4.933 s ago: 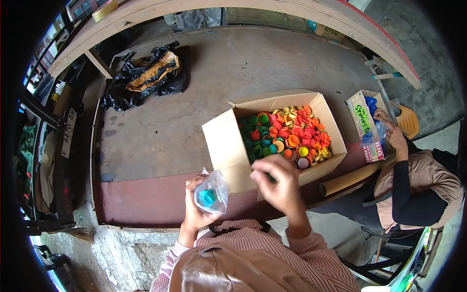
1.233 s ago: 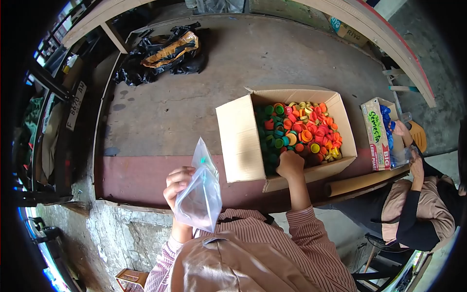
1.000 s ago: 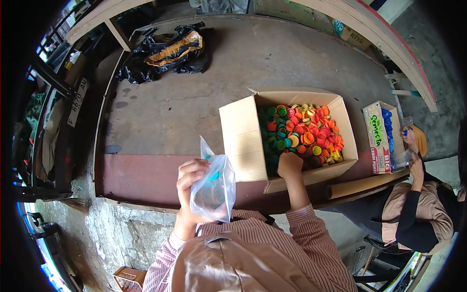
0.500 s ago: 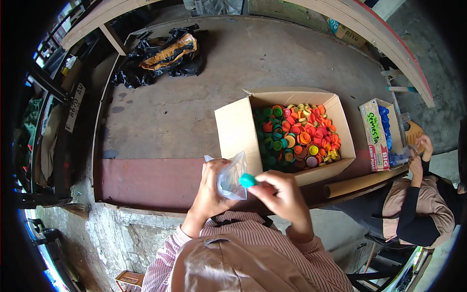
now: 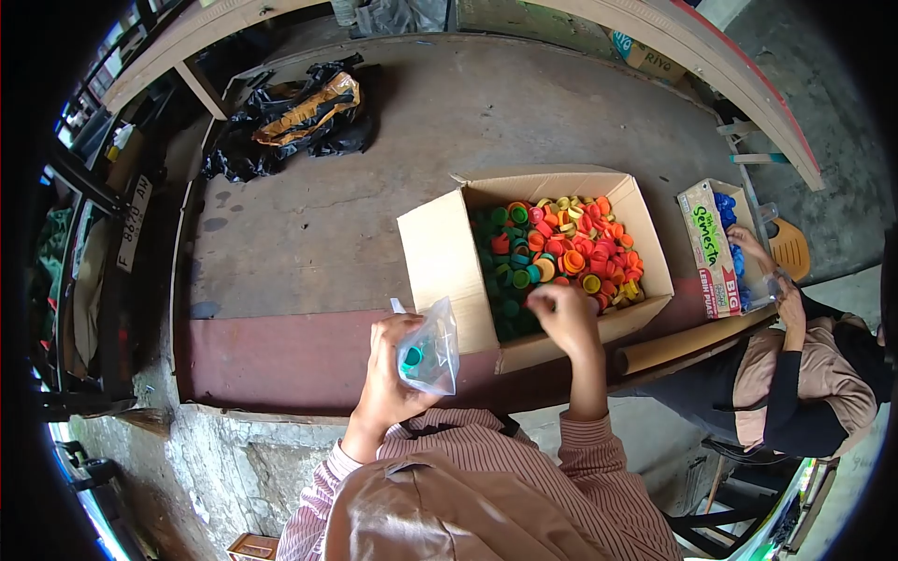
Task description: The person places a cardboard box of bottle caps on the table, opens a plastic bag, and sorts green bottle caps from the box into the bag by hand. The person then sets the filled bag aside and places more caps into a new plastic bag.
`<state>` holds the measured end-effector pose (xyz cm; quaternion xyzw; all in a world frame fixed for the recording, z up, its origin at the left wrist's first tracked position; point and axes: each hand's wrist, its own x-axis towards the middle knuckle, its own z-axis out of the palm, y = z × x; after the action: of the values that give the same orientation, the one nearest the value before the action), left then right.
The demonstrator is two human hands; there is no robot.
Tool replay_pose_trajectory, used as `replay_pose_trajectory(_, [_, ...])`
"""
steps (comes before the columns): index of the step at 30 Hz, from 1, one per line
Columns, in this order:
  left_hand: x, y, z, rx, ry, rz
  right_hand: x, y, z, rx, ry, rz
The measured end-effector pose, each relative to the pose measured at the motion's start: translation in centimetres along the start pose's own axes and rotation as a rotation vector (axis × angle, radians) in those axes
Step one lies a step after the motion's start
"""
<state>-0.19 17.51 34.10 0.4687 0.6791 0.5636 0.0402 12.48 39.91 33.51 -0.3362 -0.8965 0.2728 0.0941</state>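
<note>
My left hand [image 5: 383, 379] is closed around a clear plastic bag [image 5: 441, 348], with a teal cap [image 5: 412, 357] showing inside. To the right, my right hand [image 5: 569, 323] hovers over the near side of an open cardboard box [image 5: 447, 262]. Its fingers are bent and slightly blurred, and I cannot make out whether anything is between them. Bottle caps [image 5: 585, 248] in green, red, orange and yellow fill the box, with the green ones at its left side.
A crumpled black plastic bag [image 5: 281, 131] lies at the table's back left. On the right, a co-worker's hands [image 5: 772, 271] are at a narrow box [image 5: 702, 234] holding blue items. A cardboard tube [image 5: 692, 342] lies along the near right edge, and a wooden beam [image 5: 692, 56] crosses overhead.
My right hand brought a teal cap from the box to the bag, then moved back right over the box without that cap. A teal cap now shows in the bag. The co-worker's hands moved.
</note>
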Motion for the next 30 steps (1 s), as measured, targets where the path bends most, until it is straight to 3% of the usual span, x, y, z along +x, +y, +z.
replay_pose_trajectory(4, [-0.2,-0.3,-0.1,0.021,0.013,-0.029,0.4,-0.6,2.8,-0.443,-0.389,0.203])
replay_pose_trajectory(7, [-0.4,-0.5,-0.3,0.077,-0.003,-0.006,0.9,0.3,4.1,-0.428,-0.431,0.197])
replay_pose_trajectory(10, [-0.2,-0.3,-0.4,0.079,0.004,-0.021,1.0,1.6,4.1,-0.428,-0.276,0.166])
replay_pose_trajectory(14, [-0.1,-0.1,-0.3,0.073,0.020,-0.039,0.2,-1.4,-0.1,0.354,-0.153,-0.028])
replay_pose_trajectory(16, [-0.2,0.0,0.0,0.071,-0.004,-0.053,-0.7,-3.6,-1.5,0.595,-0.185,-0.135])
replay_pose_trajectory(18, [-0.3,0.1,0.2,0.054,-0.015,-0.063,-1.5,-5.5,-1.1,1.189,-0.246,-0.278])
replay_pose_trajectory(19, [-0.3,0.1,0.3,0.015,-0.015,-0.063,-1.8,-6.1,-0.2,1.461,-0.305,-0.228])
replay_pose_trajectory(20, [-0.4,0.1,0.5,-0.023,-0.015,-0.062,-2.0,-6.6,0.0,1.543,-0.353,-0.252])
replay_pose_trajectory(22, [-0.2,0.5,0.5,-0.017,-0.021,-0.054,-2.7,-8.1,0.3,0.966,-0.047,-0.405])
replay_pose_trajectory(26, [-0.6,0.5,0.5,-0.038,-0.032,-0.075,-4.1,-11.3,-0.1,0.198,0.198,-0.558])
replay_pose_trajectory(28, [-0.7,0.5,0.7,-0.024,-0.032,-0.092,-4.8,-12.0,-0.6,0.275,0.110,-0.549])
replay_pose_trajectory(30, [-0.7,0.4,0.6,-0.047,-0.038,-0.075,-4.2,-11.2,-1.0,0.366,0.195,-0.541])
